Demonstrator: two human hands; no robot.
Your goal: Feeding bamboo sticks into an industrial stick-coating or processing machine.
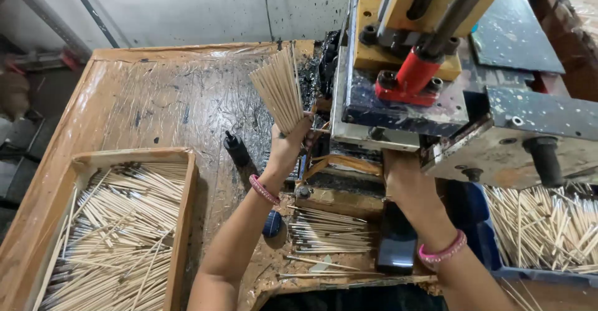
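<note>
Left hand clenched on fanned stick bundle just left of the machine; right hand under machine, grip hidden, cannot tell; judgement: square bundle ends, keep fingers clear of the red plunger.

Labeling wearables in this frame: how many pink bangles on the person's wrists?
2. One pink bangle on the left wrist, below the left hand gripping a stick bundle. One pink bangle on the right wrist; the right hand is partly hidden under the machine.
</note>
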